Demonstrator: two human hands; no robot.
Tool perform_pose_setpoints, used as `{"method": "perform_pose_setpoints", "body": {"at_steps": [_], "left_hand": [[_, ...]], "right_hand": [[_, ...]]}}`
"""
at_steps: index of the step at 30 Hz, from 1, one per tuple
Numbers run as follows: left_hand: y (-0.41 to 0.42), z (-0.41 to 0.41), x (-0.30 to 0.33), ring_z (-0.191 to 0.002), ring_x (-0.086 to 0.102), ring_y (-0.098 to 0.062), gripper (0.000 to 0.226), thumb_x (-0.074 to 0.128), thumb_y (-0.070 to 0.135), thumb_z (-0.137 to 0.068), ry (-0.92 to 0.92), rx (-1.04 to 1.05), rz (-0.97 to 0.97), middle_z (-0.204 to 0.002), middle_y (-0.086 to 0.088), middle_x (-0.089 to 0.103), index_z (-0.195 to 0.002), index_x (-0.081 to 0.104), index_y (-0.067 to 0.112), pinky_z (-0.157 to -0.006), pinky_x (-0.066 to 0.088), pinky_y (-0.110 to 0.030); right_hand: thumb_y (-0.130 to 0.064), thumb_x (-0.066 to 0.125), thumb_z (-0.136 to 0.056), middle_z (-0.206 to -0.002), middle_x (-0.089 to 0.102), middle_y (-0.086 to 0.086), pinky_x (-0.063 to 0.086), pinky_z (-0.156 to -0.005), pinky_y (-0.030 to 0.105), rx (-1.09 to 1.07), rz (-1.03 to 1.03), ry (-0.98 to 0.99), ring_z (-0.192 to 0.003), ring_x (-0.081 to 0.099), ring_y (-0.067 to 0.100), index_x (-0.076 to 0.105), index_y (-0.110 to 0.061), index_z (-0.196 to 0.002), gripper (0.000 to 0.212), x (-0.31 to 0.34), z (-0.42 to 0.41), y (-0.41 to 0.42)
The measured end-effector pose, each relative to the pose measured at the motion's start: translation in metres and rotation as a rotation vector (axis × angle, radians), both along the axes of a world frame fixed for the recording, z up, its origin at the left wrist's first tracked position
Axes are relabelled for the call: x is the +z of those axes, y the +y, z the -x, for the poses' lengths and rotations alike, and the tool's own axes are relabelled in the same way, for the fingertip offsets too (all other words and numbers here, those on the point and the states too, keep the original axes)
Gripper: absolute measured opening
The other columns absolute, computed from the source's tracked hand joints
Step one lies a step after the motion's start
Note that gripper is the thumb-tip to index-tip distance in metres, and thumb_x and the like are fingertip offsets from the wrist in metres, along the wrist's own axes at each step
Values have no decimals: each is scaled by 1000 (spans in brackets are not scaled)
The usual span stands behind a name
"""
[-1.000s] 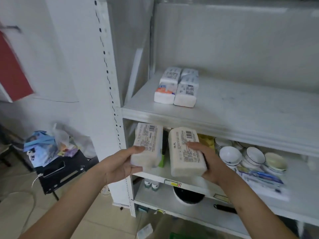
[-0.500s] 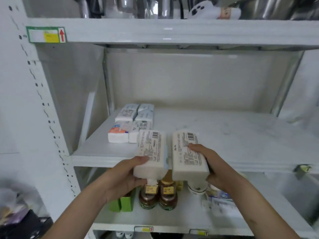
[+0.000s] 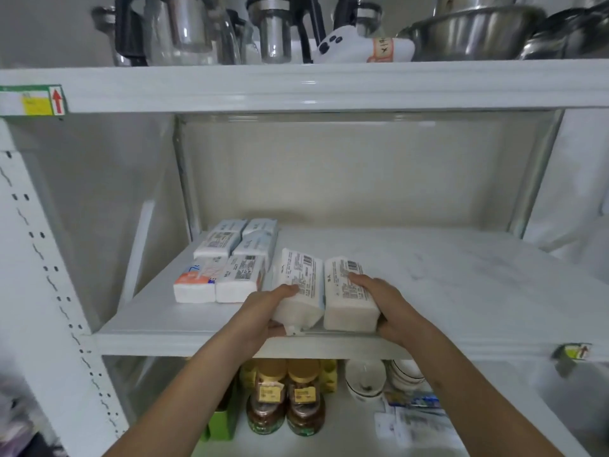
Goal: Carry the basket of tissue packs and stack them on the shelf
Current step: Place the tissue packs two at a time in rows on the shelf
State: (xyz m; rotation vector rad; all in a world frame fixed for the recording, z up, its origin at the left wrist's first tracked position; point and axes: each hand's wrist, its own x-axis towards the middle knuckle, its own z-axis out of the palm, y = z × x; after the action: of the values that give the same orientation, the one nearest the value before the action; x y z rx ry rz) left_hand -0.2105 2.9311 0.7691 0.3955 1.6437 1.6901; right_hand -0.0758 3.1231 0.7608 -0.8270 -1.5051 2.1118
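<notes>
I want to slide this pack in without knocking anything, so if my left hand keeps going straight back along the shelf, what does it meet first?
Probably nothing before the shelf's back wall; the left hand passes just right of the stacked packs.

Shelf (image 3: pixel 428 258) looks like painted metal, smooth with a faint sheen. Packs (image 3: pixel 298 285) wear glossy plastic wrap. Bowls (image 3: pixel 474 31) above are polished steel; jugs (image 3: pixel 184 28) probably glass.
</notes>
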Motion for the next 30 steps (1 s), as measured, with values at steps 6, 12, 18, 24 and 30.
{"method": "perform_pose_setpoints", "body": {"at_steps": [6, 12, 18, 24, 30], "left_hand": [[22, 23, -1, -105, 74, -27, 79, 83, 58, -70, 103, 54, 63, -117, -5, 77, -133, 62, 16, -96, 60, -48], [14, 19, -1, -128, 49, -13, 59, 56, 46, -101, 574, -46, 220, -140, 9, 49, -150, 43, 15, -104, 37, -25], [-4, 29, -24, -147, 39, -15, 67, 58, 40, -101, 1051, -52, 325, -161, 0, 41, -158, 35, 13, -123, 28, -29], [10, 28, -24, -121, 49, -2, 61, 72, 31, -94, 955, 21, 238, -132, 19, 49, -147, 45, 20, -101, 32, -14], [14, 21, -31, -157, 14, -14, 81, 58, 31, -102, 1098, -23, 299, -172, 2, 12, -164, 6, 21, -113, 7, -15]], "right_hand": [[-45, 81, -80, -104, 81, 10, 61, -92, 48, -188, -145, -34, -93, 78, 30, 74, -8, -111, 49, -12, 29, 11], [-62, 54, -95, -149, 56, -4, 33, -122, 44, -234, -437, -76, -137, 53, 19, 60, -25, -142, 60, -29, 28, -4], [-35, 77, -90, -128, 49, -39, 46, -95, 8, -42, -625, -48, -102, 55, -27, 31, -33, -158, 83, -31, 12, -14], [-19, 90, -75, -120, 41, -44, 37, -78, -9, -8, -842, -126, -96, 42, -42, 26, -56, -133, 95, -35, 15, -11], [-20, 94, -66, -124, 46, -27, 42, -87, -1, -140, -891, -109, -114, 47, -20, 39, -48, -127, 87, -37, 16, -9]]}}
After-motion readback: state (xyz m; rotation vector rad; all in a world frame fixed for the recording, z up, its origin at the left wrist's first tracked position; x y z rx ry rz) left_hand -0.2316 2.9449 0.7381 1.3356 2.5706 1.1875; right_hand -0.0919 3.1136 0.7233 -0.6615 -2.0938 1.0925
